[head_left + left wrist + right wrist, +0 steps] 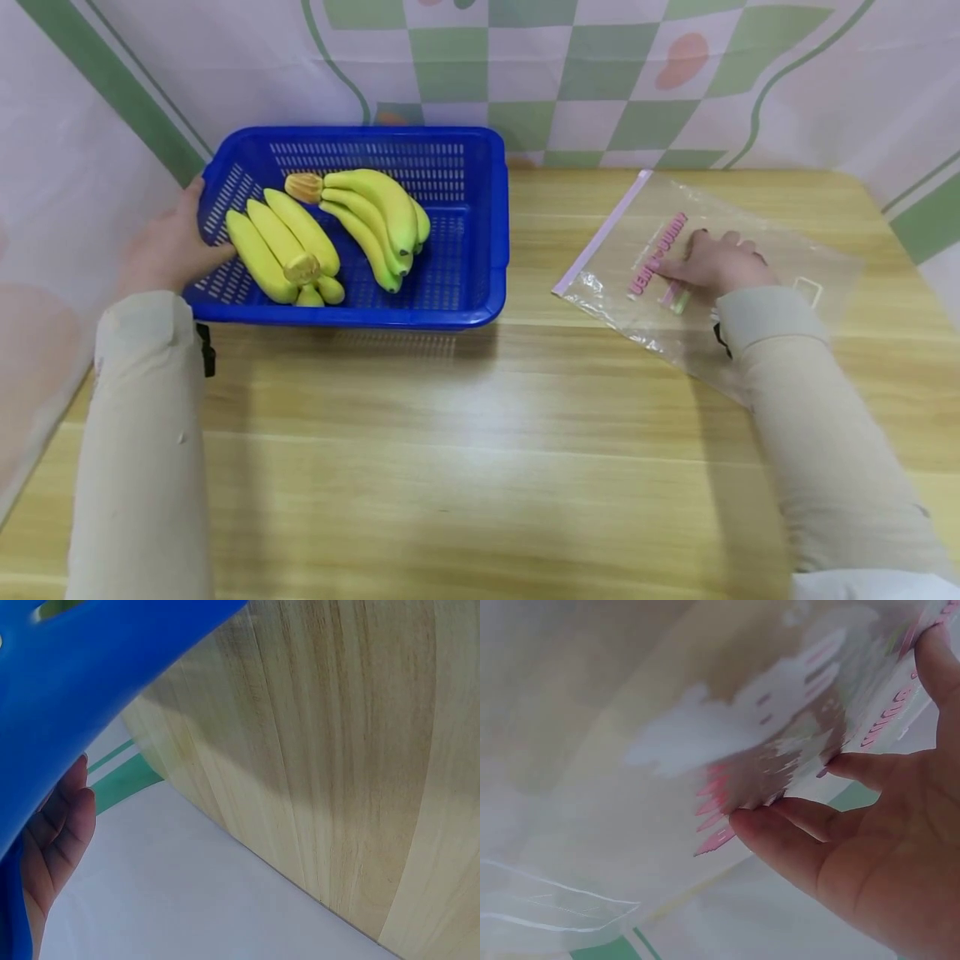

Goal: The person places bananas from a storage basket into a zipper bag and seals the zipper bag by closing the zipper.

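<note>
A: Status?

B: Both bunches, left bunch (pixel 277 237) and right bunch (pixel 386 208), sit in the basket (pixel 337 316). Bag (pixel 690 329) lies on the table (pixel 480 467), right of the basket. Neither bunch is in it.

A: Hands?

B: Left hand (pixel 167 247) grips the basket's left end, thumb over the rim, fingers outside. Right hand (pixel 723 262) has fingers spread and relaxed, touching the bag, not clenched.

A: Done vs left?

B: Bunches in basket: done. Bag side looks early, only touched. Can't tell if the zip strip (pixel 603 235) is sealed. Nothing shows what remains beyond that.
</note>
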Demonstrator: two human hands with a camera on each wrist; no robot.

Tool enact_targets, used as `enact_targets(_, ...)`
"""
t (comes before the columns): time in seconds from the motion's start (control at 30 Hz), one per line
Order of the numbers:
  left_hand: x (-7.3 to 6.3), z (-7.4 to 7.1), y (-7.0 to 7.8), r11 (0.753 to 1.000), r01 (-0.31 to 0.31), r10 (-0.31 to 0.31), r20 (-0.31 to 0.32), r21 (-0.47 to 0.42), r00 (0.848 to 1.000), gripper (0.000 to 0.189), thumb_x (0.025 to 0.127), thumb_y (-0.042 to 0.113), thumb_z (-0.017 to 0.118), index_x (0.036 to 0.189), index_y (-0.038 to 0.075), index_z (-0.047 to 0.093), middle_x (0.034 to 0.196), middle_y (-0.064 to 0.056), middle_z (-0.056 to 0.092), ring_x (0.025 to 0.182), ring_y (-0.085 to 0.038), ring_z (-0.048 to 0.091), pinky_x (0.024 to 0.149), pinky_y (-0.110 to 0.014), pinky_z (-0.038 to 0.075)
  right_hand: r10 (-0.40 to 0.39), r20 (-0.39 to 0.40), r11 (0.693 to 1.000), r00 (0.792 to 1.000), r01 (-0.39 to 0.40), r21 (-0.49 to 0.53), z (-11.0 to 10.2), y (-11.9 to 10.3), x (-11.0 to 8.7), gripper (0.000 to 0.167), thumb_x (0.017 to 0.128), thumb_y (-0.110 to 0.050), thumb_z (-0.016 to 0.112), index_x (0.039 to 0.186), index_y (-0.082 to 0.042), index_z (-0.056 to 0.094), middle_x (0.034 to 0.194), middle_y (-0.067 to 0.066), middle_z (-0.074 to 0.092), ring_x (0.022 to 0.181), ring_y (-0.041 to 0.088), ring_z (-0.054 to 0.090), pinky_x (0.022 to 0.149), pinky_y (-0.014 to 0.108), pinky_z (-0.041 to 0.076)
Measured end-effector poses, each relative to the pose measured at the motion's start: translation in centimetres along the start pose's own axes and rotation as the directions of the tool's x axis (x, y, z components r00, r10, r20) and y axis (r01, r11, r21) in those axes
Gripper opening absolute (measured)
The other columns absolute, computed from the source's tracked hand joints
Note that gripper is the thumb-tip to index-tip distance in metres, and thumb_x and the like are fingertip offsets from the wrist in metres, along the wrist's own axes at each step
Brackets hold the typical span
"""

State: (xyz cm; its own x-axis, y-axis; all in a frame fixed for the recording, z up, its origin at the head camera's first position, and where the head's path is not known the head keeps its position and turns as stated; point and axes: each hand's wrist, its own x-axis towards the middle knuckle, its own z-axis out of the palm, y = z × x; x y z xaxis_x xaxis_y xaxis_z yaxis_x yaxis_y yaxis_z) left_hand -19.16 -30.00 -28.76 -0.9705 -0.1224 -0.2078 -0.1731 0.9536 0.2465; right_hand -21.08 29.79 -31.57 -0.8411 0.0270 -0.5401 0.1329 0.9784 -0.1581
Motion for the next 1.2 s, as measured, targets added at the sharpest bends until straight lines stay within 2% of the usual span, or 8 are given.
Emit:
enact_targets(0.3,0.0,0.0,0.0,1.0,-0.006,0.006,-0.004,0.009,1.0,0.096,0.09,0.047,0.051,0.153,0.011,-0.013,0.136,-0.043,0.036,0.111,-0.06,0.045,0.09,-0.07,0.039,-0.039,0.016,0.998,0.999,0.04,-0.056,-0.3,-0.1,0.1,0.087,0.092,-0.064,0.037,0.137,0.009,0.021,0.126,0.049,0.024,0.111,0.066,0.028,0.097,0.074,0.026)
enact_targets(0.47,-0.1,0.0,0.0,1.0,-0.008,0.008,-0.007,0.009,1.0,0.096,0.09,0.046,0.052,0.153,0.011,-0.012,0.134,-0.043,0.038,0.11,-0.06,0.046,0.09,-0.069,0.039,-0.073,0.02,0.991,0.997,0.075,-0.107,-0.5,-0.3,0.2,0.07,0.094,-0.055,0.043,0.124,0.007,0.032,0.12,0.047,0.034,0.109,0.065,0.035,0.093,0.073,0.032)
enact_targets(0.63,-0.1,0.0,0.0,1.0,-0.007,0.007,-0.01,0.01,1.0,0.096,0.09,0.045,0.051,0.153,0.011,-0.012,0.133,-0.044,0.039,0.108,-0.059,0.047,0.088,-0.068,0.041,-0.081,0.036,0.991,0.996,0.084,-0.099,-0.5,-0.4,0.3,0.063,0.094,-0.054,0.045,0.118,0.002,0.031,0.118,0.043,0.034,0.107,0.064,0.036,0.09,0.074,0.034)
enact_targets(0.87,0.1,0.1,-0.1,1.0,0.006,-0.006,-0.005,0.004,1.0,0.096,0.09,0.047,0.051,0.153,0.012,-0.013,0.134,-0.043,0.038,0.108,-0.059,0.047,0.088,-0.069,0.041,-0.127,0.039,0.986,0.991,0.131,-0.1,-0.5,-0.3,0.8,0.068,0.094,-0.05,0.047,0.13,0.005,0.026,0.132,0.048,0.024,0.113,0.069,0.03,0.095,0.077,0.028)
enact_targets(1.07,0.2,0.0,-0.1,1.0,0.009,-0.009,0.004,0.023,1.0,0.097,0.09,0.05,0.05,0.153,0.013,-0.014,0.135,-0.043,0.038,0.109,-0.059,0.047,0.088,-0.068,0.041,-0.155,0.058,0.981,0.986,0.161,-0.109,-0.6,-0.4,1.0,0.084,0.095,-0.048,0.049,0.145,0.009,0.012,0.138,0.05,0.014,0.121,0.071,0.019,0.102,0.077,0.015)
enact_targets(1.2,0.2,0.0,-0.2,1.0,0.004,-0.004,0.003,0.027,1.0,0.097,0.089,0.051,0.05,0.153,0.012,-0.013,0.135,-0.043,0.038,0.109,-0.06,0.047,0.087,-0.068,0.041,-0.176,0.068,0.98,0.982,0.182,-0.08,-0.6,-0.5,1.2,0.094,0.094,-0.049,0.052,0.148,0.009,0.002,0.141,0.05,0.005,0.126,0.07,0.013,0.102,0.077,0.015)
